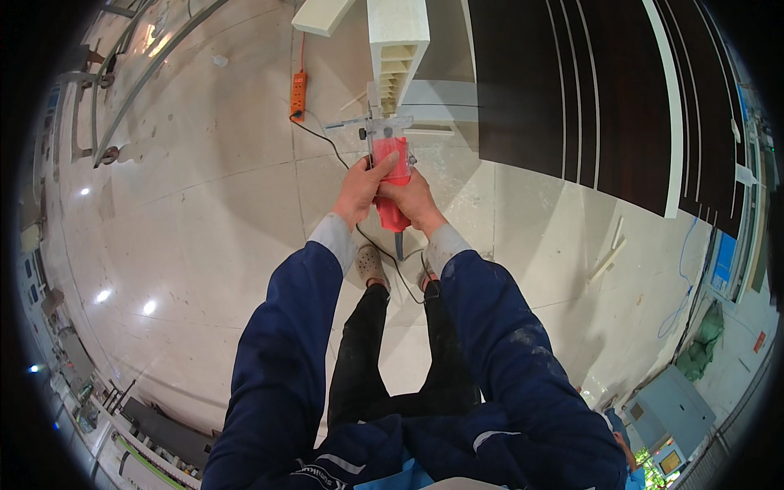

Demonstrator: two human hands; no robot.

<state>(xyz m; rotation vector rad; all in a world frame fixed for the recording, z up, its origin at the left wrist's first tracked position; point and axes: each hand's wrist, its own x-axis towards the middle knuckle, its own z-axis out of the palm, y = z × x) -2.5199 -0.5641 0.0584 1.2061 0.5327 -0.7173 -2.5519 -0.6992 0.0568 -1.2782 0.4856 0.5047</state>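
Note:
Both hands are wrapped around a red trim router point(393, 214), held out over the floor in front of me. My left hand point(359, 189) grips its left side, with the thumb lying across the body. On the other side my right hand point(412, 198) closes round it, its thumb reaching toward the left. The router's clear base with a metal guide point(389, 124) points away from me, close to the end of a cream hollow profile point(398, 42). From the tool's near end a dark cord hangs down past my shoes.
An orange power strip point(299, 91) lies on the tiled floor point(220, 245), with the black cord plugged in. Dark brown panels point(531, 90) with pale strips fill the upper right. Cream offcuts point(607, 260) lie at the right. A metal frame point(106, 90) stands at the upper left.

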